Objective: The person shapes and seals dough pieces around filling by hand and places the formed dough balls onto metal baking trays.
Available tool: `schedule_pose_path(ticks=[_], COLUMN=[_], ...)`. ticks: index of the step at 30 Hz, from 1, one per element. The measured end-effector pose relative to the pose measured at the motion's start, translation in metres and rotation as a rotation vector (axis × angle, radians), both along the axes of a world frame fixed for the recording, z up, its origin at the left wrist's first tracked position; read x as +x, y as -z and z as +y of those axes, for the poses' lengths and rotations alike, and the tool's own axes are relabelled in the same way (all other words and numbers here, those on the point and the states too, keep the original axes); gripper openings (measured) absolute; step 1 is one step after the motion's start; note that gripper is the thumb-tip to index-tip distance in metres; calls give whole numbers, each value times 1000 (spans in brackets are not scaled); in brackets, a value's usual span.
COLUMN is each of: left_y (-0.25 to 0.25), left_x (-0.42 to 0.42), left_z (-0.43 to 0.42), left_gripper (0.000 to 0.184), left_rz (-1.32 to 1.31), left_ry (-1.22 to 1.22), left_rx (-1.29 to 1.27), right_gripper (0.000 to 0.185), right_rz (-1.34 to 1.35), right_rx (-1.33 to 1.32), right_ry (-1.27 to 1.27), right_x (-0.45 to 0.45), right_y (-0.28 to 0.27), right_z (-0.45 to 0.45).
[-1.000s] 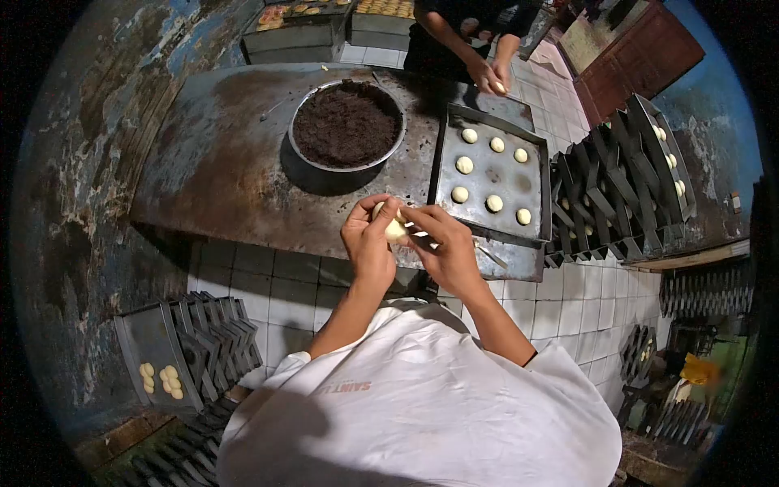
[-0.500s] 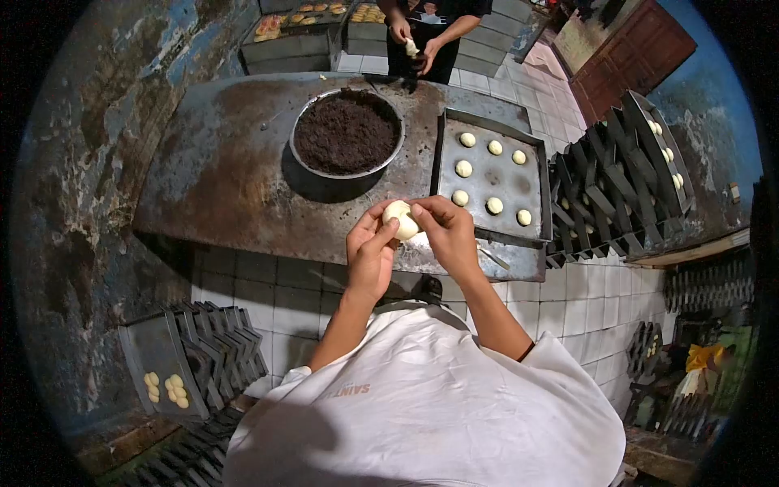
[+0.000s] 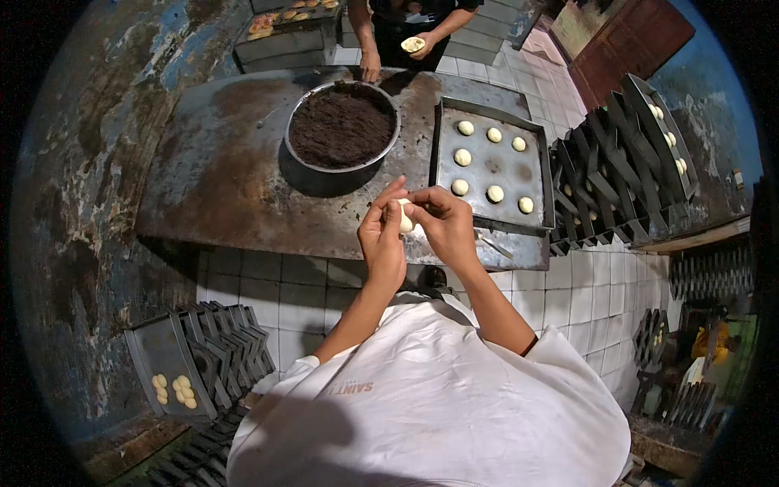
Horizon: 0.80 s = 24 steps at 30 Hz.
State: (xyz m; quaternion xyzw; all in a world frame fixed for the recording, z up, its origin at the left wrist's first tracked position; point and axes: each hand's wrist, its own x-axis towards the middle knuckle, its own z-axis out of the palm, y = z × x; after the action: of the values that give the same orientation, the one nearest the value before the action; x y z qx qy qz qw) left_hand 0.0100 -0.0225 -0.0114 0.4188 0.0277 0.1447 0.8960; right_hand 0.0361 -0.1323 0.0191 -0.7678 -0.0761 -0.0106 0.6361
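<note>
A pale ball of dough (image 3: 406,221) is held between my two hands above the table's near edge. My left hand (image 3: 383,239) cups it from the left, fingers curled and pointing up. On the other side, my right hand (image 3: 445,223) pinches the dough's edge between thumb and fingers. Much of the dough is hidden behind the fingers. Beyond my hands stands a round metal bowl (image 3: 290,159) heaped with dark brown crumbly filling (image 3: 342,126). To the right lies a square metal tray (image 3: 497,221) holding several pale dough balls (image 3: 495,194).
Across the worn metal table (image 3: 211,154), a co-worker's hand (image 3: 423,45) holds a flattened dough piece with filling. Their other hand (image 3: 370,66) is near the bowl. Stacked trays (image 3: 608,170) stand at right, more (image 3: 215,349) at lower left. A flat tool (image 3: 497,247) lies at the table's edge.
The dough has turned and shows less between my hands; my left fingers have straightened upward. The co-worker's hands have parted, one lowering toward the bowl, the other holding opened dough.
</note>
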Motion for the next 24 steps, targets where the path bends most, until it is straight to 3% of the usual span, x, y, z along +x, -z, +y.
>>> schedule_pose_path(ticks=[3, 6, 9, 11, 13, 15, 17, 21, 22, 24], left_y=[4, 2, 0, 3, 1, -1, 2, -9, -13, -1], left_x=[11, 19, 29, 35, 40, 47, 57, 69, 71, 74], left_z=[-13, -19, -28, -45, -59, -72, -86, -109, -122, -133], left_gripper=[26, 30, 33, 33, 33, 35, 35, 28, 34, 34], left_rz=[150, 240, 280, 278, 200, 190, 41, -19, 56, 168], left_ry=[-25, -14, -4, 1, 33, 70, 134, 268, 239, 255], left_rx=[-66, -136, -196, -193, -172, -125, -67, -48, -149, -107], right_gripper=[24, 23, 24, 24, 20, 13, 11, 15, 15, 16], right_rz=[-33, -206, -219, -169, -342, -338, 102, 73, 60, 56], right_rx=[-167, -84, -267, -184, -401, -297, 179, 154, 117, 87], right_ry=[93, 36, -29, 17, 126, 150, -48, 50, 86, 103], right_x=[-4, 1, 1, 9, 23, 36, 48, 59, 60, 64], right_y=[-7, -4, -15, -8, -11, -12, -8, 2, 0, 10], right_z=[-2, -9, -28, -42, -56, -73, -92, -131, -138, -153])
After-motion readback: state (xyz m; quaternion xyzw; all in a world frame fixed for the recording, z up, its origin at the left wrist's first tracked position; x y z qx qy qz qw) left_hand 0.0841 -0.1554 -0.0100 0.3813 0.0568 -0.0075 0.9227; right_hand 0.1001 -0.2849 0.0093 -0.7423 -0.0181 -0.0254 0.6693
